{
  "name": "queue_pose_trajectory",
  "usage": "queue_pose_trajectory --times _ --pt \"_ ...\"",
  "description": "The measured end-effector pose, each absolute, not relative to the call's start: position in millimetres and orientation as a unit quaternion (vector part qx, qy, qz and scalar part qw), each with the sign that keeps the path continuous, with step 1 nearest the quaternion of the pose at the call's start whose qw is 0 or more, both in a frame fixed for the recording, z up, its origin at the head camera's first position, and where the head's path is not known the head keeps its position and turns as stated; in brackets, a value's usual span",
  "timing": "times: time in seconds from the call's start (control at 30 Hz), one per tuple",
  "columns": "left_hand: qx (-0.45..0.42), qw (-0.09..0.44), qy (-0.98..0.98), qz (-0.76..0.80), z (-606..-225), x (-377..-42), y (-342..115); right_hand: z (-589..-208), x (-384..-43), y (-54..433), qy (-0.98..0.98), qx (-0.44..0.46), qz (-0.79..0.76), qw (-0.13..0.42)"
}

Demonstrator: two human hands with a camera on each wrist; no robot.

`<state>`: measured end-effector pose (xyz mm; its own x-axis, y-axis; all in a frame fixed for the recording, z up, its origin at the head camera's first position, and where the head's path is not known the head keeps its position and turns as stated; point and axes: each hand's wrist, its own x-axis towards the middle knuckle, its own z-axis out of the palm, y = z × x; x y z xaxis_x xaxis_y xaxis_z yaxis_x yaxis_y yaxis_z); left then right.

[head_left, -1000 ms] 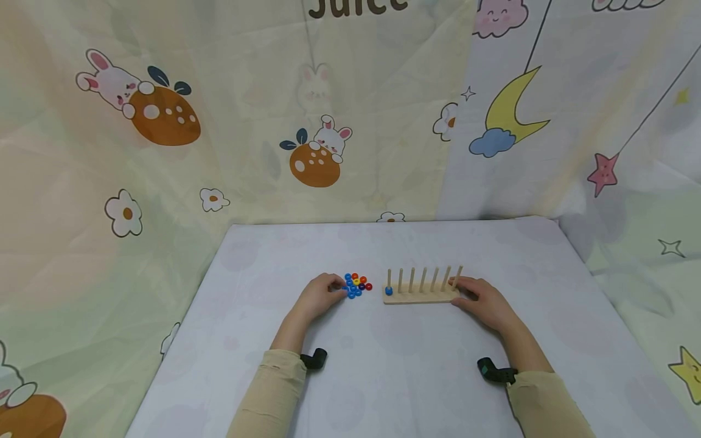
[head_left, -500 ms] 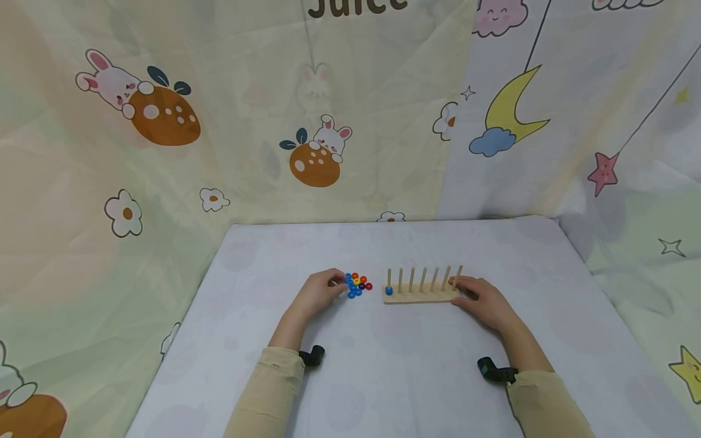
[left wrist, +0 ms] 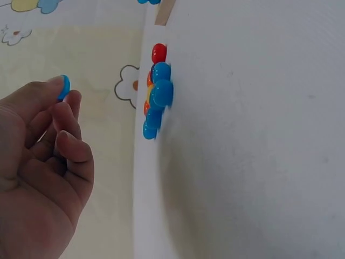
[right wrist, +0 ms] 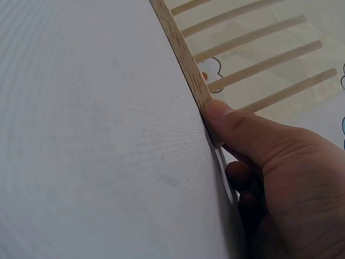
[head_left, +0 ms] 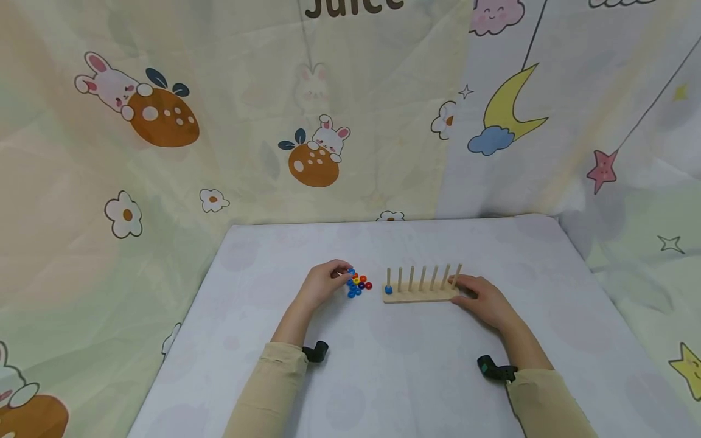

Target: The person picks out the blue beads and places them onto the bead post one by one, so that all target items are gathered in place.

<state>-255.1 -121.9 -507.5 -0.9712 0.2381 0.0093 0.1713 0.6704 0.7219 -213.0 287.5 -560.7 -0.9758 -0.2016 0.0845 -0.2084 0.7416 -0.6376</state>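
In the left wrist view, my left hand (head_left: 324,282) pinches a blue bead (left wrist: 66,88) between thumb and fingertips, raised off the table. Just right of that hand lies a small cluster of beads (head_left: 358,292), mostly blue with some red, orange, yellow and a dark one. A wooden peg board (head_left: 418,297) with a row of several upright pegs stands to the right of the cluster. One blue bead (head_left: 388,290) sits low on its leftmost peg. My right hand (head_left: 486,302) grips the board's right end, its thumb (right wrist: 229,120) on the near edge.
Everything rests on a table with a white cloth (head_left: 383,377). A patterned curtain (head_left: 246,121) hangs behind the table and on both sides. A black wrist camera (head_left: 316,351) is worn on the left wrist, and another camera (head_left: 495,369) on the right.
My left hand has lifted from the left side of the cluster, moving up and slightly to the right with a blue bead. My right hand stays on the board.
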Motion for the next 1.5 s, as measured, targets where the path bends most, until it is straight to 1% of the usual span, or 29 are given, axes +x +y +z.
queue_pose_trajectory --times 0.33,0.83,1.13,1.5 --pt "0.122 0.055 0.903 0.408 -497 -259 -110 -562 -212 288 -0.933 0.113 0.343 0.011" --pt "0.166 0.066 0.891 0.418 -474 -257 -75 -559 -212 288 -0.934 0.115 0.337 0.007" --pt "0.198 0.063 0.887 0.413 -473 -254 -60 -560 -212 288 -0.934 0.115 0.338 0.008" --pt "0.197 0.08 0.875 0.435 -475 -253 -55 -561 -211 287 -0.935 0.111 0.335 0.011"
